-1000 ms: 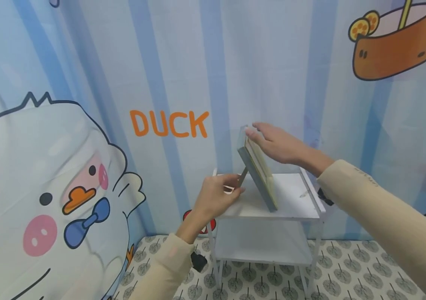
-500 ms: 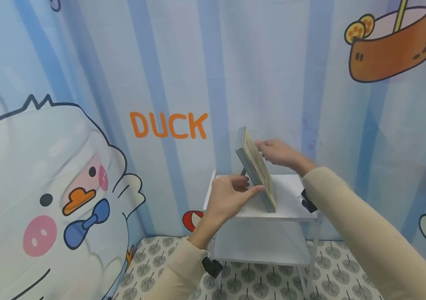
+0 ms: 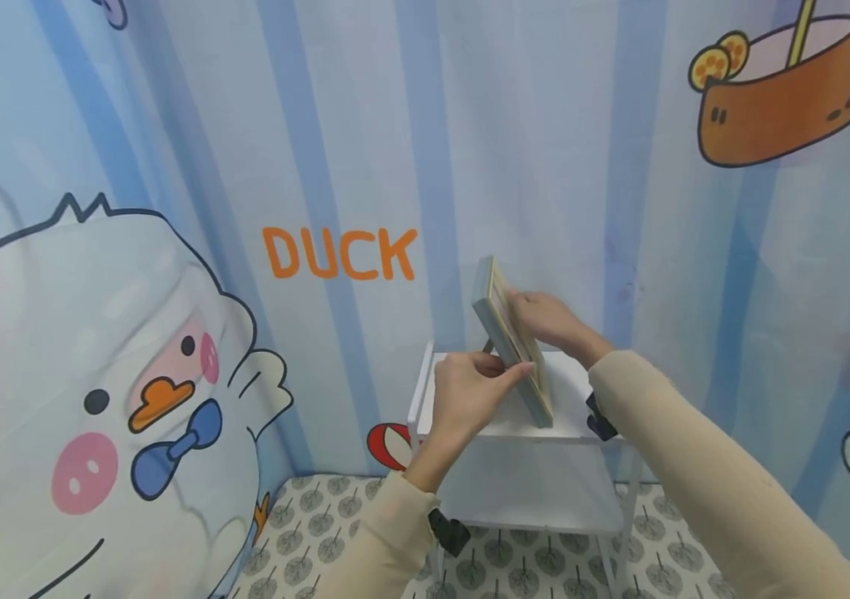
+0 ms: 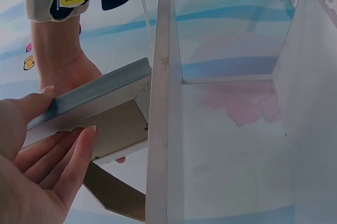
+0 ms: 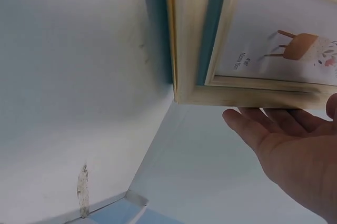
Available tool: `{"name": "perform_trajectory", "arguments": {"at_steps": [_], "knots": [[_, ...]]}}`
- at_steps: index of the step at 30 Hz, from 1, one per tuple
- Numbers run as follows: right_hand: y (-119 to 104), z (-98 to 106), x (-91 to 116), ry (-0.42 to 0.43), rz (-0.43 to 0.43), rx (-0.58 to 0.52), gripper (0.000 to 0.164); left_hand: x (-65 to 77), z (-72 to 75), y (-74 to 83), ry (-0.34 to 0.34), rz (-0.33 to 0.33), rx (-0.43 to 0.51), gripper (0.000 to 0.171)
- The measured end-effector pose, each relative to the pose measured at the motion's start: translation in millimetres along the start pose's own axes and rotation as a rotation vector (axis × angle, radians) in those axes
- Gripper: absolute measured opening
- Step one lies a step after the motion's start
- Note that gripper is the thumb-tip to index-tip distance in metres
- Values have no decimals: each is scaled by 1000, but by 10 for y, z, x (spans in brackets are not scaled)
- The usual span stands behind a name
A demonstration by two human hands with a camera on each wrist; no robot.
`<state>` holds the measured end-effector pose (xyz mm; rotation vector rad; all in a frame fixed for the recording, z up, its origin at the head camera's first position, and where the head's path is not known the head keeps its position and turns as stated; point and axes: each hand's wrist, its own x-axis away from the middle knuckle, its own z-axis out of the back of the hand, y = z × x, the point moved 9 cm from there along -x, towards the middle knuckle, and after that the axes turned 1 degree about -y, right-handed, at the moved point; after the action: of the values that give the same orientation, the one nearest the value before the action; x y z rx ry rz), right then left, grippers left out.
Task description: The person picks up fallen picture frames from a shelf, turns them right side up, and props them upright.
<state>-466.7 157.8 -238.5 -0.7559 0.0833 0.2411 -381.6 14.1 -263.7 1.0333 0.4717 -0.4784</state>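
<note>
A picture frame (image 3: 498,329) with a cream and blue-green border leans back on the top of a white shelf unit (image 3: 425,408). Its brown easel leg (image 4: 113,195) props it from behind. My left hand (image 3: 466,391) pinches the near side edge, thumb on the outside and fingers reaching behind, as the left wrist view shows. On the opposite edge my right hand (image 3: 551,320) grips the frame, its fingers passing behind the border (image 5: 192,34). The insert (image 5: 295,29) shows a printed chair with a patterned top. Part of the right thumb is cut off in the right wrist view.
A lower shelf (image 3: 522,482) sits beneath the top. Raised side rails (image 3: 422,378) edge the unit. Behind it hangs a blue striped curtain (image 3: 365,150) printed with a duck. The floor (image 3: 305,541) has a tree pattern. A brown scuff (image 5: 83,190) marks the top.
My left hand has moved from the easel leg to the frame's near side edge. My right hand has come down from the top corner to the far side edge. The frame has barely shifted.
</note>
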Motion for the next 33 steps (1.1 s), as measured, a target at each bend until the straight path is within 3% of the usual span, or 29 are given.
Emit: {"name": "perform_trajectory", "arguments": {"at_steps": [9, 18, 30, 33], "knots": [[19, -24, 12, 35, -16, 25, 63, 5, 63, -9, -8, -32, 31, 33], [6, 57, 111, 63, -2, 55, 65, -42, 130, -53, -27, -14, 27, 30], [151, 207, 307, 123, -84, 5, 62, -84, 280, -254, -28, 33, 93, 33], [165, 232, 362, 131, -83, -21, 50, -105, 332, -300, -26, 38, 93, 36]]}}
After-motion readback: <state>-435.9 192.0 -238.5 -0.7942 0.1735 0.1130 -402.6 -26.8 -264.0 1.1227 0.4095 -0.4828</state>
